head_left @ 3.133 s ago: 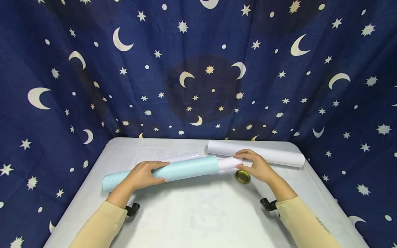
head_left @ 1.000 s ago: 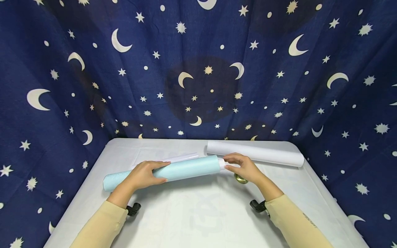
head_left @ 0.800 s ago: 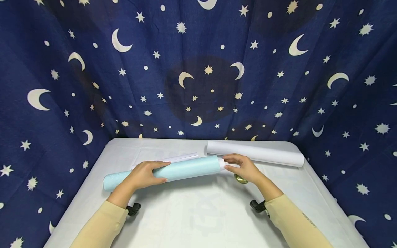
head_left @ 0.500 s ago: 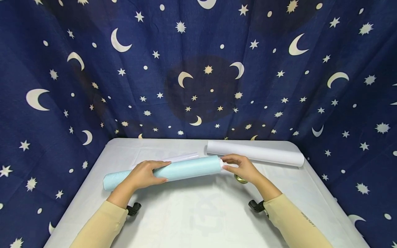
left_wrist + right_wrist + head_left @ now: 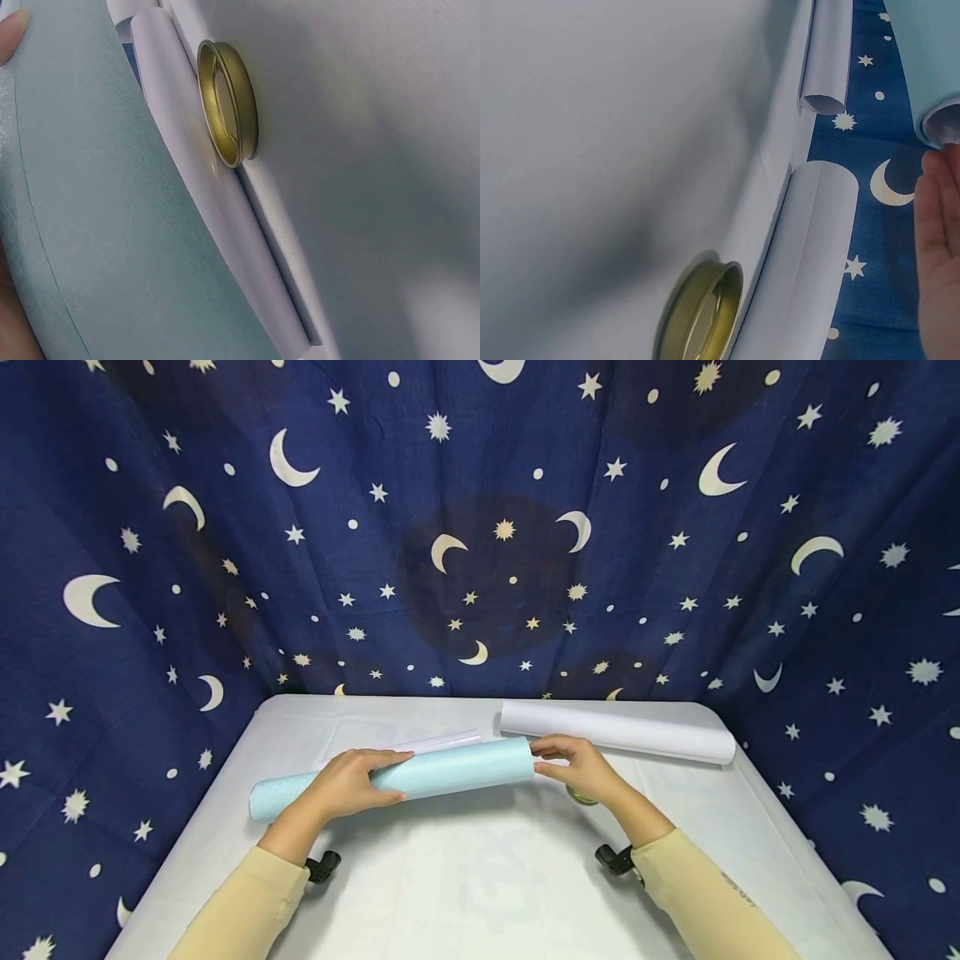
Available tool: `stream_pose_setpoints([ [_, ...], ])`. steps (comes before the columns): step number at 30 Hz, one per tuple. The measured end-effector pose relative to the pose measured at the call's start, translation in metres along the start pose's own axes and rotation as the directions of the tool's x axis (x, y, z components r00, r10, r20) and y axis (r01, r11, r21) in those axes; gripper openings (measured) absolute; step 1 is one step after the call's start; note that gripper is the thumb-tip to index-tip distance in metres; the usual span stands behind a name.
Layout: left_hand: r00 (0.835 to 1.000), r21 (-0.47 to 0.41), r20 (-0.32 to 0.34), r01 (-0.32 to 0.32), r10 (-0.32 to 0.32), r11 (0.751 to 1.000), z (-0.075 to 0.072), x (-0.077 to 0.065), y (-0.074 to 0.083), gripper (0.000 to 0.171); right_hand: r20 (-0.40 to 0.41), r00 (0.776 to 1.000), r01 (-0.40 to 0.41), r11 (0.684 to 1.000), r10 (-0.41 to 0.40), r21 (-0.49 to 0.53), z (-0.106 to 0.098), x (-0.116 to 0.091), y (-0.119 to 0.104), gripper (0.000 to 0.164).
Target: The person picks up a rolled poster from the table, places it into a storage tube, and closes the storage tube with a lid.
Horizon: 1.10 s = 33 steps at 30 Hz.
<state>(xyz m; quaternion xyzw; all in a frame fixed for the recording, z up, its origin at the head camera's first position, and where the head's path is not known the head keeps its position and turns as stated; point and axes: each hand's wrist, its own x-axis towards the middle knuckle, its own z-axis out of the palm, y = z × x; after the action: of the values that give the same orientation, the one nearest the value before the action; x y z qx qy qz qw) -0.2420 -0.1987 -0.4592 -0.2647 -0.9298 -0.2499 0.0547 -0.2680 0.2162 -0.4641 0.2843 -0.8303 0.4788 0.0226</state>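
Note:
My left hand [image 5: 348, 785] grips a light blue cardboard tube [image 5: 465, 767] from above, thumb on the near side. The tube slants slightly up to the right, over the table. My right hand [image 5: 576, 768] is at its right mouth, fingers and thumb reaching forward at the rim. In the right wrist view, extended fingers [image 5: 934, 217] meet the mouth, where the white rolled paper [image 5: 946, 124] shows inside. The rest of that roll is hidden in the tube. A gold round metal lid [image 5: 581, 797] lies below my right hand, partly covered by it.
A thick white paper roll [image 5: 622, 733] lies along the back right of the white table [image 5: 480, 893]. Behind the tube lies a thinner white roll [image 5: 442, 741]. A dark blue curtain [image 5: 480, 527] with moons and stars hangs behind the table and at its sides.
The white rolled paper has slid left into the blue tube, from sticking well out to level with the mouth. My right hand has moved left with it; my left hand has stayed put.

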Motion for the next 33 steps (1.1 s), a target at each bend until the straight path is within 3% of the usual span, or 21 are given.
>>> stream_pose_setpoints([
  [3, 1.000, 0.003, 0.000, -0.006, 0.006, 1.000, 0.000, 0.000, 0.000, 0.066, 0.002, 1.000, 0.028, 1.000, -0.028, -0.001, 0.002, 0.001, 0.000, 0.031],
  [14, 1.000, -0.002, 0.001, 0.001, -0.001, 1.000, -0.001, -0.002, 0.001, 0.066, 0.006, 1.000, 0.009, 0.997, -0.009, -0.074, 0.000, -0.001, 0.000, 0.031],
  [25, 1.000, 0.011, 0.003, 0.005, -0.005, 1.000, -0.002, -0.003, -0.002, 0.066, -0.012, 0.999, -0.036, 0.991, 0.035, -0.130, -0.017, -0.010, 0.001, 0.030],
  [33, 1.000, 0.014, -0.003, -0.006, 0.006, 1.000, -0.002, -0.005, -0.003, 0.067, -0.026, 0.999, -0.050, 0.994, 0.047, -0.102, -0.031, -0.017, 0.003, 0.029],
])
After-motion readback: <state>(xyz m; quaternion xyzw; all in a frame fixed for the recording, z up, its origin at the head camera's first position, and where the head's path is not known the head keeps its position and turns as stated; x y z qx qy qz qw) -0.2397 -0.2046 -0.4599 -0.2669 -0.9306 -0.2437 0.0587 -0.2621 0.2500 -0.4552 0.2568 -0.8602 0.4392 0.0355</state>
